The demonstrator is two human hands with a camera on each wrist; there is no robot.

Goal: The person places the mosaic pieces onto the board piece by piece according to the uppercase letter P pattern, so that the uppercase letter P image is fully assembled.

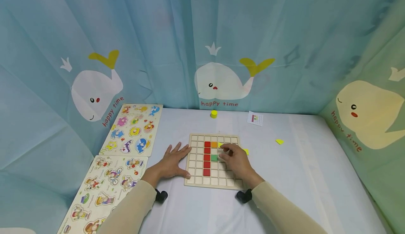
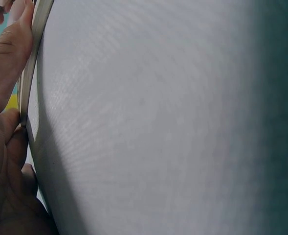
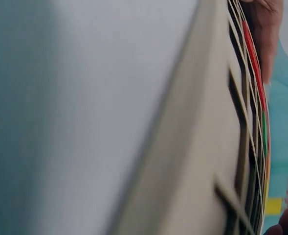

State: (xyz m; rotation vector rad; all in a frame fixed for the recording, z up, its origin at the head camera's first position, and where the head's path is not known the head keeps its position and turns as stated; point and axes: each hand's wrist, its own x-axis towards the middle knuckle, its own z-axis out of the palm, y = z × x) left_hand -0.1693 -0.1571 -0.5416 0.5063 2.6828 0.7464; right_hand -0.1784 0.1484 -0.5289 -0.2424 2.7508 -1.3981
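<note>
A wooden grid board (image 1: pixel 197 181) lies flat on the table. A column of red square tiles (image 1: pixel 207 157) stands in it, with an orange tile (image 1: pixel 214 144) beside the top one and a green tile (image 1: pixel 214 158) lower down. My left hand (image 1: pixel 171 163) rests at the board's left edge, fingers spread, fingertips and thumb at the rim. Over the board's right half is my right hand (image 1: pixel 237 162); its index fingertip is right at a yellow tile (image 1: pixel 220 145) next to the orange one, thumb apart from it. The hand hides several cells.
Yellow pieces (image 1: pixel 246 151) show just right of the board, and another yellow piece (image 1: pixel 279 141) lies farther right. Behind stand a yellow round piece (image 1: pixel 214 114) and a small pattern card (image 1: pixel 255 118). Two picture puzzle boards (image 1: pixel 131 130) lie at the left. A whale-print curtain (image 1: pixel 171 69) encloses the table.
</note>
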